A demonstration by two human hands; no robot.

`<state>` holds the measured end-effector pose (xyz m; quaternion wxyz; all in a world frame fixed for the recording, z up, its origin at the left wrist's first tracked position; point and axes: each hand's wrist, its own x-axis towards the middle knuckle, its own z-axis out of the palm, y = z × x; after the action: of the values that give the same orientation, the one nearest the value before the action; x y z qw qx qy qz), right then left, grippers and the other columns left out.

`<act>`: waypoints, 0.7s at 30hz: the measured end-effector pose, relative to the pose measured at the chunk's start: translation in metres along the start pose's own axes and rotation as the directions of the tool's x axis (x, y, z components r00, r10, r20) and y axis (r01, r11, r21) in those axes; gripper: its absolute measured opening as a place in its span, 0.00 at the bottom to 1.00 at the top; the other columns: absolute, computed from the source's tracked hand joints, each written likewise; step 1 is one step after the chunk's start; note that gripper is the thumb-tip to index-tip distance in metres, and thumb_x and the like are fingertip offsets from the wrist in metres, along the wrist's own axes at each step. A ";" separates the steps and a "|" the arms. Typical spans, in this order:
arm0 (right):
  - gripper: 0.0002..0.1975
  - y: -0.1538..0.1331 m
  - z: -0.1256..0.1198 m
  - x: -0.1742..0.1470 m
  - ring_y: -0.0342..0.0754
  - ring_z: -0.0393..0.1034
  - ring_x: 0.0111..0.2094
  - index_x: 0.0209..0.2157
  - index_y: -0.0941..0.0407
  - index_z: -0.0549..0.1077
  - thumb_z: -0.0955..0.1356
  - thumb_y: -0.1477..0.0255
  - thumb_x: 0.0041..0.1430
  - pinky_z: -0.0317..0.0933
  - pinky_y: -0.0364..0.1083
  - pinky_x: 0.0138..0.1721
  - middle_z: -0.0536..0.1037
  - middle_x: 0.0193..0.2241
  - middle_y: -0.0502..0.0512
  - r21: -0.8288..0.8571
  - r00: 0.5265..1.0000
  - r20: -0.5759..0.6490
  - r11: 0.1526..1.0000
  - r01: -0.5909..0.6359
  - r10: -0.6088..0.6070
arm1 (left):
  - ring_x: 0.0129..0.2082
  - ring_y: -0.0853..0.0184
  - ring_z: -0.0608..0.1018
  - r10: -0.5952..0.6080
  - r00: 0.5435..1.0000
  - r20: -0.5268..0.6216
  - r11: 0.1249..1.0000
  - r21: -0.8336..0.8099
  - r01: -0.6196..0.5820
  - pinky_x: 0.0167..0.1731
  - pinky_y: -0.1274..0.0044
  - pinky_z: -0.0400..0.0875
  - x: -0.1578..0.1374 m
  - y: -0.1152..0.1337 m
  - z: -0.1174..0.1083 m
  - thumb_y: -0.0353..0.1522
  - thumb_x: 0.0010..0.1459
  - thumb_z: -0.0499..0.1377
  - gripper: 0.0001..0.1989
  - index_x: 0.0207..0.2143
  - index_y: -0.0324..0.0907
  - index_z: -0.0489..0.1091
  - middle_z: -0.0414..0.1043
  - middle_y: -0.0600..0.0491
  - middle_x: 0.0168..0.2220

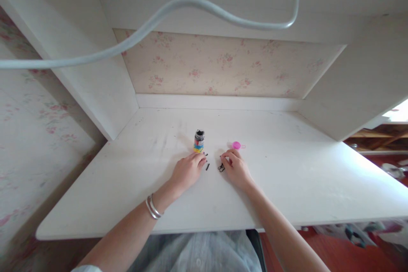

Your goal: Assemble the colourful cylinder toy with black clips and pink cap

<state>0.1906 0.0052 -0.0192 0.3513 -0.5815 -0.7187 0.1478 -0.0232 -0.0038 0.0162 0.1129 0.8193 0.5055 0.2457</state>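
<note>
A small clear jar with a colourful label stands upright and open on the white desk, filled with black things that look like small hair elastics. My left hand rests just in front of it, fingers drawn together beside a few small black bands; whatever is at its fingertips is too small to make out. To the right, my right hand has its thumb and fingers pinched at black loops that look like hair elastics, lying on the desk. Behind that hand lies a pink lid with a loop.
The white desk has a low back ledge and side panels. A thick white cable crosses overhead, close to the camera. Floral wallpaper covers the back. Shelves with several things stand beyond the desk's right edge.
</note>
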 end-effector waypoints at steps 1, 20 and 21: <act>0.11 0.000 0.000 0.000 0.44 0.64 0.29 0.35 0.54 0.72 0.60 0.65 0.63 0.59 0.45 0.34 0.70 0.39 0.54 -0.005 1.000 -0.002 1.000 0.001 -0.001 | 0.41 0.67 0.77 0.008 1.000 -0.014 1.000 -0.006 -0.008 0.38 0.77 0.70 0.000 0.000 0.000 0.34 0.65 0.50 0.09 0.41 0.46 0.69 0.75 0.55 0.43; 0.13 -0.007 -0.005 -0.001 0.45 0.68 0.35 0.34 0.54 0.75 0.60 0.66 0.64 0.59 0.44 0.37 0.72 0.38 0.54 -0.130 0.997 0.059 0.991 -0.044 0.052 | 0.31 0.70 0.77 0.064 0.950 -0.306 0.976 -0.181 -0.124 0.34 0.79 0.71 0.013 -0.003 -0.030 0.35 0.63 0.54 0.09 0.40 0.43 0.73 0.78 0.53 0.36; 0.13 -0.007 -0.005 -0.001 0.45 0.68 0.35 0.34 0.54 0.74 0.60 0.66 0.64 0.59 0.44 0.37 0.72 0.39 0.54 -0.130 0.996 0.061 0.990 -0.049 0.057 | 0.29 0.71 0.77 0.038 0.936 -0.351 0.979 -0.174 -0.105 0.32 0.80 0.70 0.017 -0.003 -0.037 0.36 0.62 0.55 0.09 0.40 0.43 0.73 0.78 0.54 0.35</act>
<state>0.1886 0.0014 -0.0112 0.2858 -0.6167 -0.7219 0.1295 -0.0380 0.0104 0.0512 0.0911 0.7667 0.4613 0.4370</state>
